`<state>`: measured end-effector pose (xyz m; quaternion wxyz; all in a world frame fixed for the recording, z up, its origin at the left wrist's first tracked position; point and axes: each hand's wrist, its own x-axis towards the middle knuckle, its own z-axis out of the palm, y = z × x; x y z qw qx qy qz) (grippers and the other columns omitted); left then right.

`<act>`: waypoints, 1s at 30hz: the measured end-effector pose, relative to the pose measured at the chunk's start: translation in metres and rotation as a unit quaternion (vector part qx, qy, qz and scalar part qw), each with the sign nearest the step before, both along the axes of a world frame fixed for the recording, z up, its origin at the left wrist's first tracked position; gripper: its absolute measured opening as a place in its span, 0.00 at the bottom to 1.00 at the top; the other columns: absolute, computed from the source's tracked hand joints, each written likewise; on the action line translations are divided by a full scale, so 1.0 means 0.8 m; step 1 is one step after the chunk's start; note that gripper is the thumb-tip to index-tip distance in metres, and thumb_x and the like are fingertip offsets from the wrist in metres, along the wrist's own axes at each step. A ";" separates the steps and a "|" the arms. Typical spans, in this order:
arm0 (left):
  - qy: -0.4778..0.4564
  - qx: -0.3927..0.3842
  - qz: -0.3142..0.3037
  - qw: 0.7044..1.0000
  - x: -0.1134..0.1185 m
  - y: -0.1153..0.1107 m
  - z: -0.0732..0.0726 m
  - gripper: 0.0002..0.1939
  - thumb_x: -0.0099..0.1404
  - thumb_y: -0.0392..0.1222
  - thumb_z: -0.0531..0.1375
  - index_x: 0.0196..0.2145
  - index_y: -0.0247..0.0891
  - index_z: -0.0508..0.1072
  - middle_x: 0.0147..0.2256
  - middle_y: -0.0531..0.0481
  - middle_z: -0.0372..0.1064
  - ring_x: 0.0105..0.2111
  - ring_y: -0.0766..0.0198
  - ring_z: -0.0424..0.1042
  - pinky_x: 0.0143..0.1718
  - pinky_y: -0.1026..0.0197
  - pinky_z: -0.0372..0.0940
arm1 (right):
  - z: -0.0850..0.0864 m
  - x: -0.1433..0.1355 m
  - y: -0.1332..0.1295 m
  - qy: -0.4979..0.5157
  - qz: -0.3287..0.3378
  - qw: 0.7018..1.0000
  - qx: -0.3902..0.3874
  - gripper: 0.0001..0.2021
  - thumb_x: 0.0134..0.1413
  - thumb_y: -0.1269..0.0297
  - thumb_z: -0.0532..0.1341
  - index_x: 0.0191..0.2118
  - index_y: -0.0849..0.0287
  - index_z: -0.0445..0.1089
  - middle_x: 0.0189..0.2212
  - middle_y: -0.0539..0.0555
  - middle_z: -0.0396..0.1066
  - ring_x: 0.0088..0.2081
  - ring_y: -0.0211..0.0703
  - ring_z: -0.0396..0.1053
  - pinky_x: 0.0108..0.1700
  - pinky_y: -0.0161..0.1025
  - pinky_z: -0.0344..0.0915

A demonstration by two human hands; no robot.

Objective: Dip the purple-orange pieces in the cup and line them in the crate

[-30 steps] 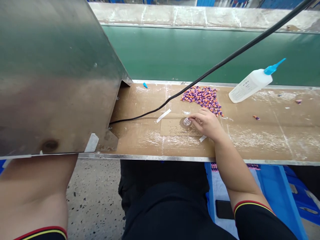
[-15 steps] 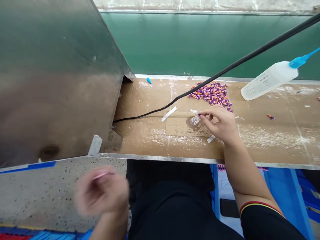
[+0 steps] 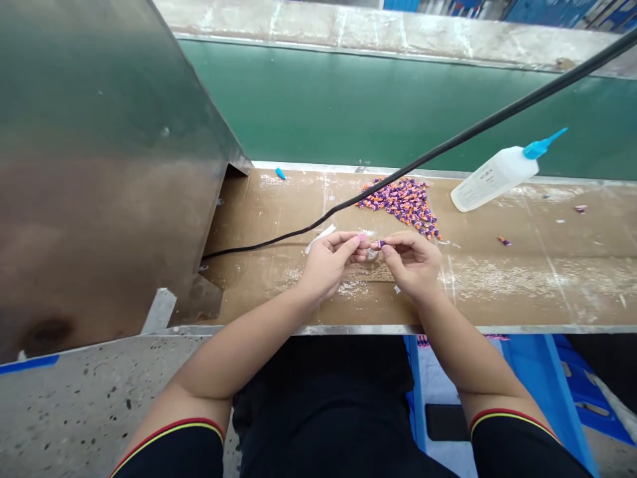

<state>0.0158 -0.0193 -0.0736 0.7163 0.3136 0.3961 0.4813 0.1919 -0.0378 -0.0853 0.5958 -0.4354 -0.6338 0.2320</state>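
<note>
My left hand (image 3: 326, 267) pinches a small pink piece (image 3: 362, 237) between thumb and fingertips. Close on its right, my right hand (image 3: 414, 267) grips a small purple piece (image 3: 379, 245) with some white on it. The two pieces nearly meet; whether they touch I cannot tell. Below the fingertips a small clear dish (image 3: 371, 255) is partly hidden by the hands. Just behind them lies a pile of small purple, orange and pink pieces (image 3: 405, 204) on the cardboard-covered bench (image 3: 269, 226).
A white bottle with a blue nozzle (image 3: 492, 180) leans at the back right. A black cable (image 3: 432, 151) crosses above the bench. On the left rises a metal housing (image 3: 99, 172). Behind runs a green belt (image 3: 318, 99). A blue cap (image 3: 280, 173) and one loose piece (image 3: 504, 241) lie apart.
My left hand has come up from below the bench edge with the pink piece to meet my right hand over the dish. The camera view has shifted, showing more of the far side.
</note>
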 end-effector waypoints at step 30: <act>0.096 0.171 0.080 0.977 0.007 -0.013 -0.014 0.15 0.65 0.53 0.75 0.35 0.38 0.83 0.38 0.43 0.83 0.37 0.59 0.82 0.44 0.55 0.79 | 0.003 -0.023 -0.012 0.104 0.028 0.989 -0.100 0.07 0.69 0.55 0.70 0.42 0.50 0.76 0.37 0.52 0.84 0.35 0.45 0.85 0.37 0.40 0.86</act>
